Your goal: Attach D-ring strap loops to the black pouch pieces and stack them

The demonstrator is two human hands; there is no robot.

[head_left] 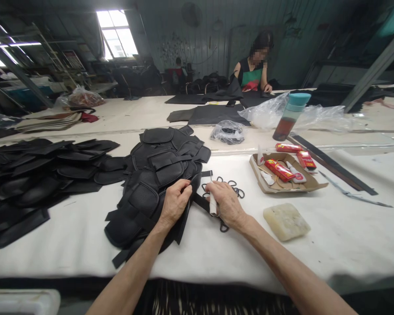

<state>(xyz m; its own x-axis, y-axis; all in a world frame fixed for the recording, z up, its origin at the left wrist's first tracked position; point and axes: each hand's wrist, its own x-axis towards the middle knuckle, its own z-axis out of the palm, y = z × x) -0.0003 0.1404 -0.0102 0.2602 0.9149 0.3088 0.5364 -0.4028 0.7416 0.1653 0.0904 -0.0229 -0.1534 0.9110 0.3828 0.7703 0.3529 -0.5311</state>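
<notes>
My left hand (176, 202) is closed, its fingers pinching the edge of a black padded leather piece (194, 183). A black strap (201, 202) runs from this piece toward my right hand. My right hand (226, 202) wraps round an awl (213, 205) with a white-wrapped handle; its thin metal tip points up and away. Several black oval rings (239, 192) lie on the white table around and behind my right hand. Beneath and beside my left hand spreads a heap of similar black padded pieces (144, 197) with straps. Whether the awl touches the strap I cannot tell.
A larger pile of black pieces (36, 170) covers the left. At right are a cardboard tray (265, 186) with red boxes and glue bottles, a yellowish block (286, 222), and a tumbler (290, 116). Another person (252, 65) works across the table.
</notes>
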